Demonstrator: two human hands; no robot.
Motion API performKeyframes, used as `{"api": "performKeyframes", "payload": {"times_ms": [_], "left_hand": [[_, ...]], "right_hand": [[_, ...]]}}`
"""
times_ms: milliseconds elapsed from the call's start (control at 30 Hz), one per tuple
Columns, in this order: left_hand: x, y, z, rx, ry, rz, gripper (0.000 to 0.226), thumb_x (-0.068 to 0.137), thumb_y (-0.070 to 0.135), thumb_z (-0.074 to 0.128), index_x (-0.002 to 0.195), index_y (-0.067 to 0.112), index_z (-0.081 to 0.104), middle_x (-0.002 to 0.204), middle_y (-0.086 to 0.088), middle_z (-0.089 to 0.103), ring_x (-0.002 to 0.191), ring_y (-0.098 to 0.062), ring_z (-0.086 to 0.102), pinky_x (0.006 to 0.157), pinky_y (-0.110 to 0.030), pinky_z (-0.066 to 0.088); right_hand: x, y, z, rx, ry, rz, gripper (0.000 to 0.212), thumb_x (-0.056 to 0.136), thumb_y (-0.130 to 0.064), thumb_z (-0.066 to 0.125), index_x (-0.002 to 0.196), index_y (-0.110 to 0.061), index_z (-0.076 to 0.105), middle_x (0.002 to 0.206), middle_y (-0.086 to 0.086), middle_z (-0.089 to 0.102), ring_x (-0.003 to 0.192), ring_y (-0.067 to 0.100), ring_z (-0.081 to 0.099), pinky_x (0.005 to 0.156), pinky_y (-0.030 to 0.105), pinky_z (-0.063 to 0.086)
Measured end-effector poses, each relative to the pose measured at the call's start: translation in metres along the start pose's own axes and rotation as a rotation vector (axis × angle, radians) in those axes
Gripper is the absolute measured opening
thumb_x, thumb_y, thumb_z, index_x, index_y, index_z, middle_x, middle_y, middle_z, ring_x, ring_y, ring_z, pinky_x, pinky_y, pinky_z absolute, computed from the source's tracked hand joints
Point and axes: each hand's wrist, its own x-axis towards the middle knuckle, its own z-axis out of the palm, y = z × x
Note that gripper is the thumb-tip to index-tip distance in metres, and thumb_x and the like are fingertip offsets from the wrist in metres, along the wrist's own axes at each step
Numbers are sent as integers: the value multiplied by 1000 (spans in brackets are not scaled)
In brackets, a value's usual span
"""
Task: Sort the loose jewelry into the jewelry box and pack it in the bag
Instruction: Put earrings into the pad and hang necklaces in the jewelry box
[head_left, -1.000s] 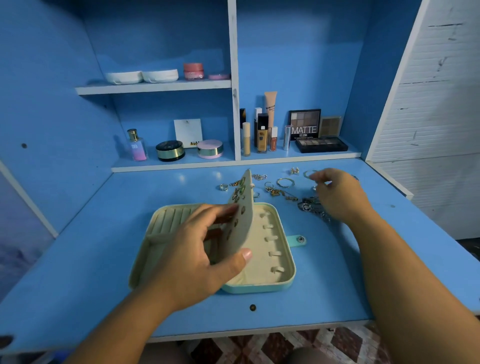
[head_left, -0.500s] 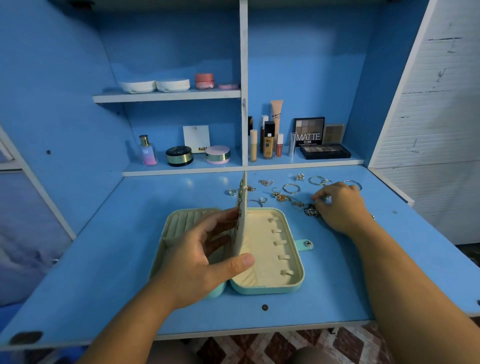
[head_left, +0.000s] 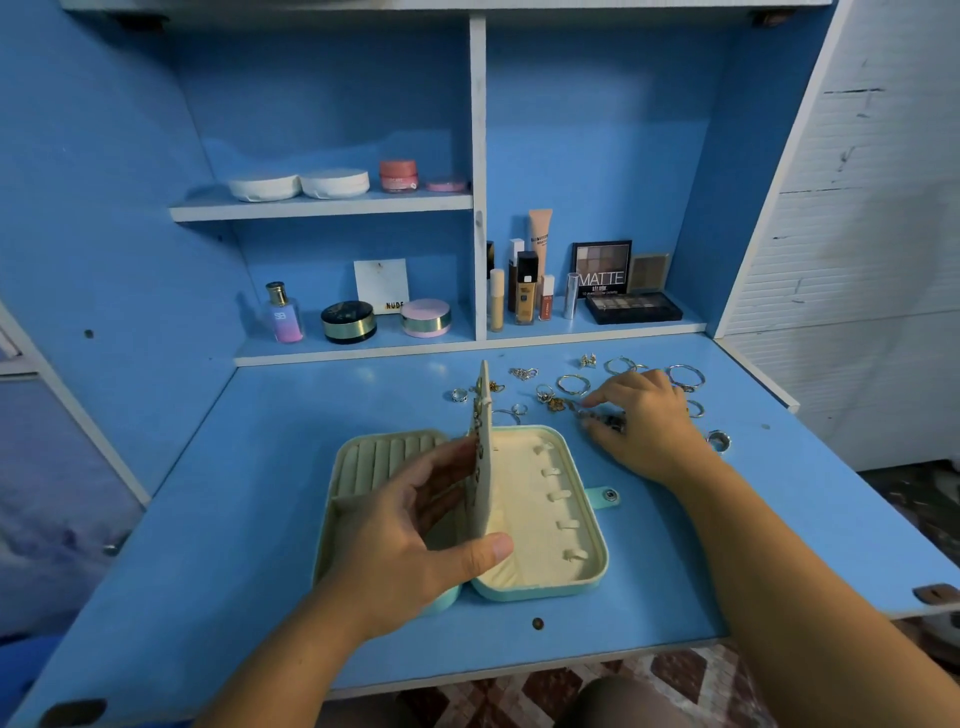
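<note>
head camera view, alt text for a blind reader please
A left hand holds upright the cream middle panel of an open mint-green jewelry box on a blue desk, while the right hand reaches into loose metal rings and chains behind it.

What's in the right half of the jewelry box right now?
The right half shows cream lining and a row of small tabs, no jewelry visible. The left hand holds the middle flap upright; the left half behind it is partly covered.

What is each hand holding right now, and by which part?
Left hand pinches the upright middle panel of the jewelry box near its front edge, thumb on the right face. Right hand touches the dark chain; a grip cannot be told.
</note>
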Motion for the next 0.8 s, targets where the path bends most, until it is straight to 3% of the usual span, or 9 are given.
{"api": "performKeyframes", "payload": {"times_ms": [300, 800], "left_hand": [[-2, 1, -3, 79, -12, -15, 88, 60, 44, 88, 137, 22, 51, 136, 8, 59, 129, -12, 53, 110, -42, 41], [-3, 2, -4, 60, -27, 2, 83, 62, 37, 85, 136, 25, 50, 135, 12, 59, 128, -8, 52, 109, -39, 42]], "right_hand": [[19, -12, 14, -104, -84, -46, 24, 90, -34, 60, 110, -27, 70, 114, 0, 60, 110, 27, 41, 81, 34, 25], [48, -32, 10, -291, -305, -207, 27, 97, -31, 48, 116, -18, 62, 122, 5, 50, 115, 25, 40, 93, 36, 34]]}}
